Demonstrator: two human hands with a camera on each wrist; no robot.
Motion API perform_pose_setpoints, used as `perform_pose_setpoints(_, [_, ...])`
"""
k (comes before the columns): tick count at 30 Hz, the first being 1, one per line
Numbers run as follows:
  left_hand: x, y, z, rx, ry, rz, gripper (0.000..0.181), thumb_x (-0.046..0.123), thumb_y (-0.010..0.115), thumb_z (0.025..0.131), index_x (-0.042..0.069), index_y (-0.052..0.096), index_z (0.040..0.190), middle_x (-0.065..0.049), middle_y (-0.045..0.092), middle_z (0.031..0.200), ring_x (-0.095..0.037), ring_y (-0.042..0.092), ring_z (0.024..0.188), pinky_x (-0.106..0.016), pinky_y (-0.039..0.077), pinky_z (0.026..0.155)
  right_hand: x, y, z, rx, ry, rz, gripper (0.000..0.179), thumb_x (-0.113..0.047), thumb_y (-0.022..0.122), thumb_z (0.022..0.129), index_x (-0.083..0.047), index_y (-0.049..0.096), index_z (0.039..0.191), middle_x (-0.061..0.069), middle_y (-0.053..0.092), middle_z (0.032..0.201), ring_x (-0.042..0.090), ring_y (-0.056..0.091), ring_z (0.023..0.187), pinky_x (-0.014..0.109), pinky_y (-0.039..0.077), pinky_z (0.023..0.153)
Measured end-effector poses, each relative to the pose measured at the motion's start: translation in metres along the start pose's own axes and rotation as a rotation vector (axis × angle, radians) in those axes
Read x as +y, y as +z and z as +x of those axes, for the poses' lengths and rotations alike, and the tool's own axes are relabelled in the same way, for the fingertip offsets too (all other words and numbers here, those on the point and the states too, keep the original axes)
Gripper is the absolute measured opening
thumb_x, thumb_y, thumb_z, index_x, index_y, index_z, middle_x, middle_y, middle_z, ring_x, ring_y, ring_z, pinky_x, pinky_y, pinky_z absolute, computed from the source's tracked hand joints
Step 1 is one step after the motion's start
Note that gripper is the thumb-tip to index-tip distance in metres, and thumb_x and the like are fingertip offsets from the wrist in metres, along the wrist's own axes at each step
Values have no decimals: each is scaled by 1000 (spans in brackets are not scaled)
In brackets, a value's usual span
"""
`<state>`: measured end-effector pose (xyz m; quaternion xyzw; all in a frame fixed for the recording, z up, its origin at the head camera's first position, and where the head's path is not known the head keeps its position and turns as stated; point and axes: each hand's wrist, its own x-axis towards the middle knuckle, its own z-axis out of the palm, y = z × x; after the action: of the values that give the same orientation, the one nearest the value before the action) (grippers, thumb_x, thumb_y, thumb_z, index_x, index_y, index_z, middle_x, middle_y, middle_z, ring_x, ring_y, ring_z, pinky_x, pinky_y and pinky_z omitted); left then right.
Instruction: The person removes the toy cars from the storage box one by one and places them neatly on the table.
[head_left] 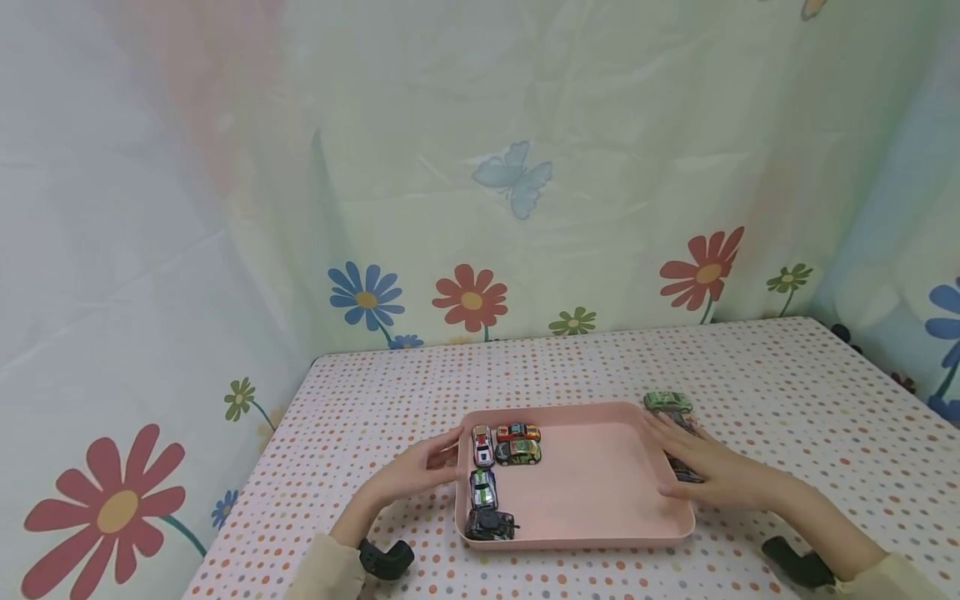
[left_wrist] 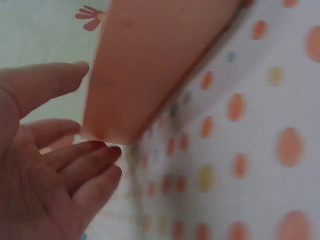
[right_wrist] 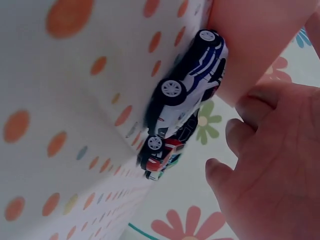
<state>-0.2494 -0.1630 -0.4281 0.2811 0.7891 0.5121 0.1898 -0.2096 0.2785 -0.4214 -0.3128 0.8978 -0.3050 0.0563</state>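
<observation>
A shallow pink tray [head_left: 585, 475] sits before me on the table. My left hand [head_left: 411, 468] is at its left side, fingertips right at the outer wall [left_wrist: 145, 60]. On the opposite side my right hand [head_left: 720, 477] rests its fingers along the rim. Several toy cars stand at the tray's left end: a red-and-white car [head_left: 483, 447], an orange one [head_left: 517, 432], a green-and-yellow one [head_left: 518, 453], a green-striped white one [head_left: 483, 490] and a black vehicle [head_left: 491, 525]. Outside, partly behind my right hand, are a green car [head_left: 667, 402] and a blue-and-white car [right_wrist: 200, 75].
Another toy car, red and black [right_wrist: 159, 156], stands behind the blue-and-white one beside the tray. A dotted cloth [head_left: 405, 392] covers the table. A flowered curtain [head_left: 600, 167] hangs behind it and along both sides.
</observation>
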Motion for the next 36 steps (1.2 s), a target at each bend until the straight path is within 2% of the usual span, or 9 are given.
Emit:
perform_pose_setpoints(3, [11, -7, 5, 27, -13, 158, 64, 16, 56, 95, -6, 23, 145, -21, 24, 148, -34, 30, 132, -42, 31, 104, -1, -3, -1, -27, 11, 46, 77, -31, 62, 90, -1, 21, 148, 18, 8, 153, 1, -10, 134, 71, -4, 97])
perform_pose_setpoints(9, [33, -13, 20, 142, 61, 356, 54, 10, 55, 95, -7, 34, 141, -23, 36, 142, -34, 38, 128, -44, 35, 102, -4, -13, -3, -143, 38, 147, 86, -29, 64, 89, 5, 11, 147, 34, 3, 147, 55, 8, 129, 73, 15, 93])
perform_pose_setpoints(13, [49, -4, 32, 212, 146, 435, 49, 9, 57, 94, -4, 41, 138, -18, 45, 137, -28, 44, 124, -38, 40, 99, -4, -14, -4, -174, 37, 166, 86, -28, 63, 90, 6, 8, 147, 34, 3, 147, 58, 12, 126, 69, 29, 90])
perform_pose_setpoints(18, [61, 11, 47, 243, 179, 533, 46, 10, 60, 93, 1, 47, 136, -12, 53, 130, -20, 57, 110, -30, 48, 88, -4, -13, -5, -158, 13, 192, 85, -24, 63, 90, 8, 8, 146, 35, 1, 147, 57, 9, 125, 75, 19, 88])
perform_pose_setpoints(21, [61, 18, 55, 220, 166, 623, 49, 14, 61, 92, 1, 46, 137, -11, 66, 103, -11, 59, 66, -23, 48, 61, -5, -13, -5, -155, 11, 220, 84, -23, 63, 90, 8, 8, 146, 34, 0, 147, 53, 6, 126, 77, 11, 89])
perform_pose_setpoints(23, [61, 23, 59, 187, 139, 701, 54, 19, 63, 91, 1, 44, 139, -11, 66, 100, -10, 55, 58, -22, 46, 57, -5, -12, -5, -153, 11, 241, 84, -22, 63, 90, 7, 8, 146, 34, 0, 147, 51, 4, 126, 78, 5, 87])
perform_pose_setpoints(29, [56, 32, 65, 43, 1, 797, 65, 29, 64, 90, 7, 36, 144, -8, 52, 132, -17, 57, 107, -28, 49, 83, -5, -12, -5, -150, 13, 231, 85, -25, 63, 90, 6, 9, 147, 32, 1, 148, 46, 5, 129, 78, 6, 88])
perform_pose_setpoints(32, [54, 35, 67, -19, 43, 846, 62, 28, 65, 90, 8, 39, 143, -7, 53, 131, -16, 54, 112, -28, 47, 87, -5, -13, -6, -146, 10, 189, 86, -28, 63, 90, 5, 9, 147, 31, 3, 149, 44, 8, 129, 71, 18, 95])
perform_pose_setpoints(36, [54, 38, 68, -55, 137, 943, 53, 24, 66, 89, 7, 49, 137, -6, 58, 125, -14, 57, 105, -27, 47, 87, -6, -14, -7, -145, 5, 148, 85, -31, 62, 90, 4, 10, 148, 30, 4, 149, 50, 13, 128, 42, 38, 98])
